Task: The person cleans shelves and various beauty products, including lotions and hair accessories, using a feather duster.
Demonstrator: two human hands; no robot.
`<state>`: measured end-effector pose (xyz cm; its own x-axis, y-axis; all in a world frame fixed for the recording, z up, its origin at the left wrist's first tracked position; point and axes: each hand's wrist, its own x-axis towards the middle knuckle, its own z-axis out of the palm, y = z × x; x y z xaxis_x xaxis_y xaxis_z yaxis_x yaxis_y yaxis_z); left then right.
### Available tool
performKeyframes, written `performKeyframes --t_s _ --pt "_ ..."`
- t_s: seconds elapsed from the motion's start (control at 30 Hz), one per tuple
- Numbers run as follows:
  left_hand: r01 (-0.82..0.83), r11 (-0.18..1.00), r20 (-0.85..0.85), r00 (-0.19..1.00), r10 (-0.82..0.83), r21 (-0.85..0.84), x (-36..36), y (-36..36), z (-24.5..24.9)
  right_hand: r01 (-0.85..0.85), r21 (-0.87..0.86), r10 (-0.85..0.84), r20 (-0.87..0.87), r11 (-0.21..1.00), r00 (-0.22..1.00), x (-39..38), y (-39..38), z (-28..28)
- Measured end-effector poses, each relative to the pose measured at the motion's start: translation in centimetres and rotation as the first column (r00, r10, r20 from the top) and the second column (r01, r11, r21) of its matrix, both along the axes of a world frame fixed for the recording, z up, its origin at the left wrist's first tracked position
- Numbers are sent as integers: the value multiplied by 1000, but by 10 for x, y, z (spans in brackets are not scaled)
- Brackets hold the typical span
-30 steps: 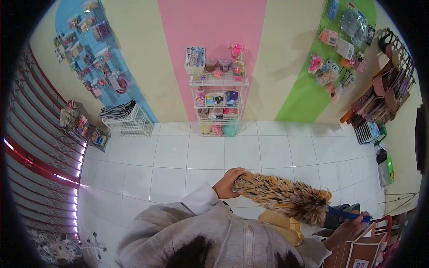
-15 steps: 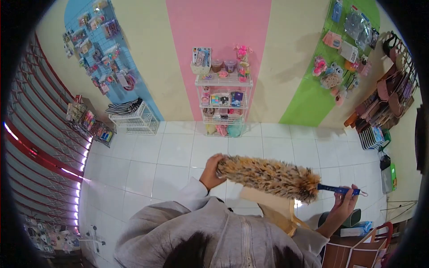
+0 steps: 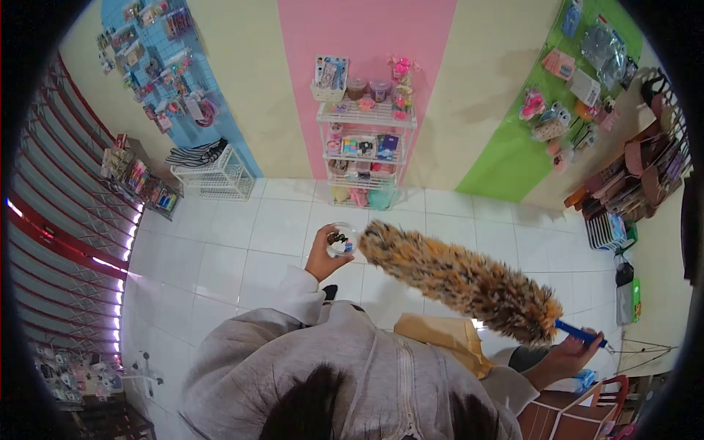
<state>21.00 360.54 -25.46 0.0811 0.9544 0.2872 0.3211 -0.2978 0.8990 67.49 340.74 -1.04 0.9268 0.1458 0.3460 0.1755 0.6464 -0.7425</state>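
Note:
My left hand [image 3: 320, 257] grips a small round clear container [image 3: 342, 240] by its side. Dark and blue little items show inside it. My right hand [image 3: 576, 353] is closed around the blue handle of a feather duster [image 3: 462, 282]. The duster's long, fluffy brown and orange head slants across in front of my body, with its far tip close beside the container.
Ahead, a white shelf rack [image 3: 367, 114] carries toys and small goods against the pink wall stripe. A low white rack [image 3: 216, 180] stands to its left. A brown paper-like bag [image 3: 440, 336] is below the duster. White tiles [image 3: 279, 220] cover the floor.
The container in my left hand has come into sight from behind the duster. The duster has moved right and now tilts more steeply, its tip raised clear of my left hand.

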Motion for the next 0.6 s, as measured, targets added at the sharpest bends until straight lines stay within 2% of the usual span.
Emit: performKeyframes --t_s 0.1,0.17,0.23,0.27,0.33,0.37,0.4,0.47,0.53,0.6 --pt "-53 999 -10 999 53 13 -1 19 -11 125 -34 -126 -24 992 992 11 0 -4" --pt "-138 990 -80 987 140 25 4 31 -6 279 -185 -211 317 942 924 9 12 -19" --pt "-222 974 -94 970 224 39 13 40 4 309 -201 -209 402 930 891 7 30 -22" --pt "-264 963 -98 959 268 50 17 47 7 651 -11 -303 879 759 368 5 48 -27" --pt "-260 963 -287 919 271 76 18 66 6 486 -159 -279 652 859 705 1 64 -36" --pt "-255 962 -377 886 271 92 17 77 5 382 -201 -242 496 902 834 -1 73 -39" --pt "-203 977 -369 905 211 61 14 95 -5 279 -195 -212 307 940 928 16 76 -50" --pt "-152 988 -340 931 131 -36 11 132 -12 390 -288 -224 474 874 852 32 84 -69" --pt "-127 987 -315 945 88 -103 14 178 -15 395 -384 -193 468 835 862 24 108 -63" --pt "-135 990 -275 951 138 32 19 238 -27 262 -480 -130 292 837 948 18 134 -42"
